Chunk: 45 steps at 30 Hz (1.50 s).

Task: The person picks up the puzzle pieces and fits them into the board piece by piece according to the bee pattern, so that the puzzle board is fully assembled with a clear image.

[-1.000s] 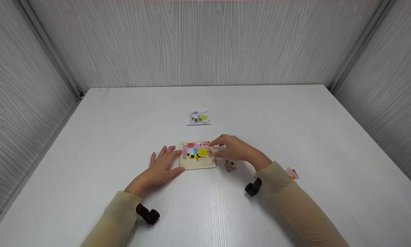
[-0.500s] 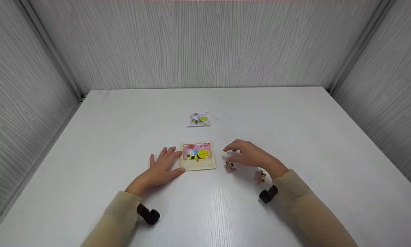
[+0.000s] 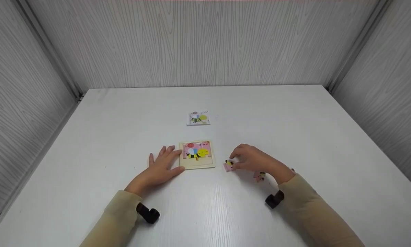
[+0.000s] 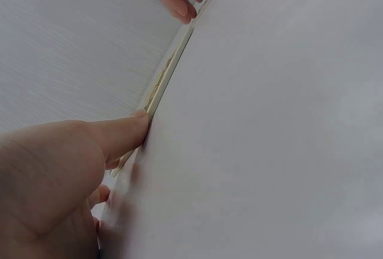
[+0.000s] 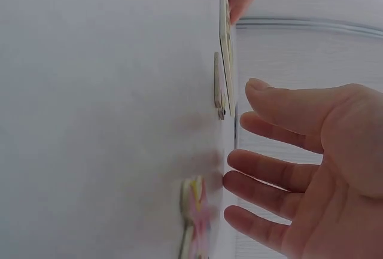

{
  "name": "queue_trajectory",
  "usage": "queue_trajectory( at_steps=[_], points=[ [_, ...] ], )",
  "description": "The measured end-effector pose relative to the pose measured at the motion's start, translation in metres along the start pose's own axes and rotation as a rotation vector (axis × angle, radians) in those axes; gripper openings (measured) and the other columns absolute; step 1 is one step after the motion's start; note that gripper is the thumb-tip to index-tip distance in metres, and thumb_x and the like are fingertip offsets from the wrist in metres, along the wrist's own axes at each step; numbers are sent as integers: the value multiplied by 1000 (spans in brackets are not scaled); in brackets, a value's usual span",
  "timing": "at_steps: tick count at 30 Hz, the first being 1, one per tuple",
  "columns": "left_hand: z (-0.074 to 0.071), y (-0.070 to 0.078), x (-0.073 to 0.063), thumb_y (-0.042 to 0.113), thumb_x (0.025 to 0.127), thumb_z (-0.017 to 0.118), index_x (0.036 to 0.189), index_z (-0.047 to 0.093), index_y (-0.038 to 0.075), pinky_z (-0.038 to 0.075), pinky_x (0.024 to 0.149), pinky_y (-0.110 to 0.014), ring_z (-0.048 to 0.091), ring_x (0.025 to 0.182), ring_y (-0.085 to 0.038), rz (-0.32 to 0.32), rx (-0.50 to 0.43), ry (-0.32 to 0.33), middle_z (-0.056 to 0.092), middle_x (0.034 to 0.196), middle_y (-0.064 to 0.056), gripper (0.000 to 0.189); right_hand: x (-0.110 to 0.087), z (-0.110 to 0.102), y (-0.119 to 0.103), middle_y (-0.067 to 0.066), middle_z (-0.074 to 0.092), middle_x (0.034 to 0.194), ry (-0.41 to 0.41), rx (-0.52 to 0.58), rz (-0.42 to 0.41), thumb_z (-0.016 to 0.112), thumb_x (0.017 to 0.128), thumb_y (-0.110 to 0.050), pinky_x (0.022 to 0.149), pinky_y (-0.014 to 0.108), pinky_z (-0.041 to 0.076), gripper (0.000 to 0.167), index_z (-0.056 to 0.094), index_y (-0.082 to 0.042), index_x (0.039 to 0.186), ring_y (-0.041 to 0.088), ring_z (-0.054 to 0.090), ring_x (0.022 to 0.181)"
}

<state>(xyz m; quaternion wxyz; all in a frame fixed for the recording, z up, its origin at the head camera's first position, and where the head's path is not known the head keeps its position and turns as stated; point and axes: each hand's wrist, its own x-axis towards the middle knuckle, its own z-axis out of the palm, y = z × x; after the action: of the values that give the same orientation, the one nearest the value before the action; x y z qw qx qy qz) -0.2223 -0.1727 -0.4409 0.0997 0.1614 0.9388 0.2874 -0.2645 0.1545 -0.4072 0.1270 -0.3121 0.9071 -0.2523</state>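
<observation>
A wooden puzzle tray (image 3: 197,165) lies flat on the table, its upper part filled with a pink bee picture and a bare wood strip along its near side. My left hand (image 3: 159,171) rests at the tray's left edge, fingers spread and thumb touching the near left corner. To the right of the tray lies a loose puzzle piece (image 3: 227,167), pink with yellow and black. My right hand (image 3: 251,158) hovers just beside this piece; in the right wrist view its fingers (image 5: 272,169) are relaxed, apart from the piece, and hold nothing.
Another puzzle piece (image 3: 259,176) lies below my right hand, and a sliver of a further piece (image 3: 293,169) shows past the right wrist. A square bee picture card (image 3: 198,118) lies beyond the tray. Grey wood-grain panels (image 3: 205,44) wall in the white table (image 3: 123,120).
My right hand has drawn away from the tray's right edge and moved right and towards me, to the nearer loose piece. The left hand stays in place at the tray.
</observation>
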Motion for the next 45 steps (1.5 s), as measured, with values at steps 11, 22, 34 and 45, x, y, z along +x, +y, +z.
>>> queue_trajectory(
  at_steps=[11, 22, 34, 45],
  points=[
    [1, -1, 2, 44, 92, 53, 146, 31, 14, -13, 101, -62, -2, 140, -35, 9, 8, 19, 14, 153, -15, 66, -2, 5, 0, 9, 55, 112, -5, -56, -44, 74, 79, -13, 94, 42, 40, 25, 68, -6, 102, 27, 48, 111],
    [0, 1, 1, 43, 91, 53, 146, 30, 13, -13, 100, -63, -3, 140, -35, -3, 2, 11, 13, 154, -15, 66, -1, 7, 3, 4, 49, 110, -3, -23, -23, 75, 79, -14, 93, 41, 38, 20, 66, -10, 97, 24, 43, 109],
    [2, 1, 1, 44, 92, 52, 146, 30, 14, -13, 101, -62, -4, 140, -35, -10, 12, 11, 13, 154, -14, 66, 1, 6, 0, -1, 55, 110, -13, 13, 1, 73, 82, -23, 93, 37, 39, 21, 64, -15, 99, 18, 47, 105],
    [2, -1, 1, 45, 91, 52, 146, 29, 15, -14, 101, -61, -4, 140, -33, -12, 8, 8, 13, 154, -13, 67, 8, 9, -14, 1, 58, 112, 0, 36, -54, 71, 83, -22, 92, 38, 42, 28, 61, -10, 106, 18, 51, 102]
  ],
)
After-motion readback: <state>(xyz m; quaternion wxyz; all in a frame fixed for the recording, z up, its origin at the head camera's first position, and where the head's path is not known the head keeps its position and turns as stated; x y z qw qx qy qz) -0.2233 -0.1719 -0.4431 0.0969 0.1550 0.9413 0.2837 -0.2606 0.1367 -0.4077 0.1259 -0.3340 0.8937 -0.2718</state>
